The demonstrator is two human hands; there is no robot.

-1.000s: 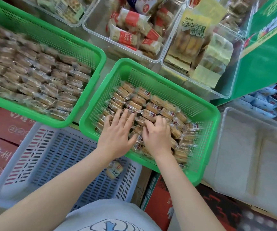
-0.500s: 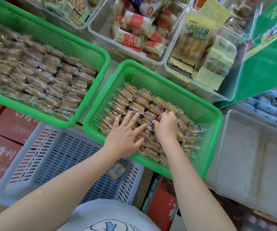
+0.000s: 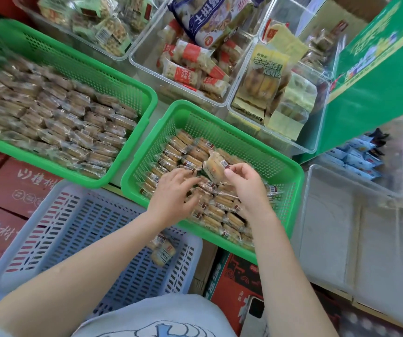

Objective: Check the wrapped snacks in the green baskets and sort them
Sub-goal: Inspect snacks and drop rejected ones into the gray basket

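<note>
Over the near basket: your right hand (image 3: 243, 184) pinches one clear-wrapped pale biscuit snack (image 3: 214, 166) between thumb and fingertips, lifted above the pile.
Left hand: your left hand (image 3: 173, 193) lies with its fingers loosely spread on the wrapped snacks, touching them; you grip nothing with it.
Near basket: the green perforated plastic basket (image 3: 290, 181) in front of you holds rows of small wrapped biscuit packs (image 3: 220, 207), mostly on its near side.
Far basket: the second green plastic basket (image 3: 144, 98) to your left is packed full of similar wrapped snacks, blurred.
Below: the pale blue slotted plastic crate (image 3: 81, 229) carries one wrapped snack (image 3: 163, 251) near its right end.
Behind: clear plastic bins (image 3: 232, 103) hold other packaged snacks.
</note>
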